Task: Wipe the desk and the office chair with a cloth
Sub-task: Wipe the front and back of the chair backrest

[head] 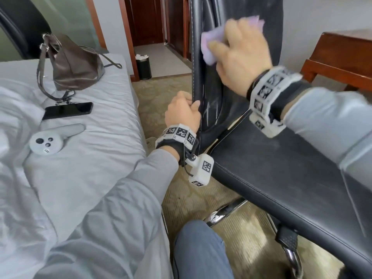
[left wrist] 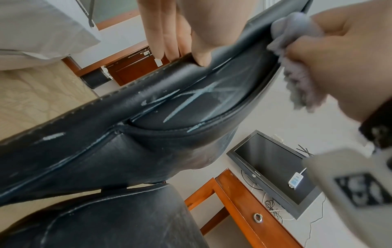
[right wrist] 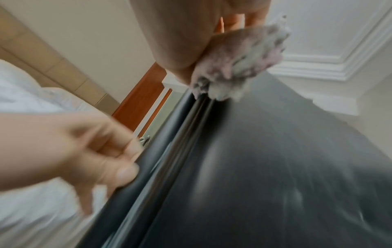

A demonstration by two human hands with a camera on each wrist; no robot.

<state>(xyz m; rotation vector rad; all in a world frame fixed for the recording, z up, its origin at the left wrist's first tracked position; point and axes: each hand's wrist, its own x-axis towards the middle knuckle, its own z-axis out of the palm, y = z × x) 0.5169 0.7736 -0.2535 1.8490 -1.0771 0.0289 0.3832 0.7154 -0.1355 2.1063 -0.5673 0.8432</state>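
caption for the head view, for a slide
Right hand wipes the chair back with a cloth; left hand grips its edge.

The black leather office chair (head: 261, 168) is cut off by the top and right edges of the head view; its backrest top is out of frame. The lilac fluffy cloth (head: 209, 43) lies mostly covered by the right hand (head: 241, 57), and both are motion-blurred. The right wrist view is smeared throughout: the chair surface (right wrist: 254, 167) shows no seam detail. The fingertips of the left hand (head: 182, 113) are hidden behind the backrest edge. The brown wooden desk (head: 342, 57) is cropped at the right edge. The print on the flat black television (left wrist: 273, 169) is too small to read
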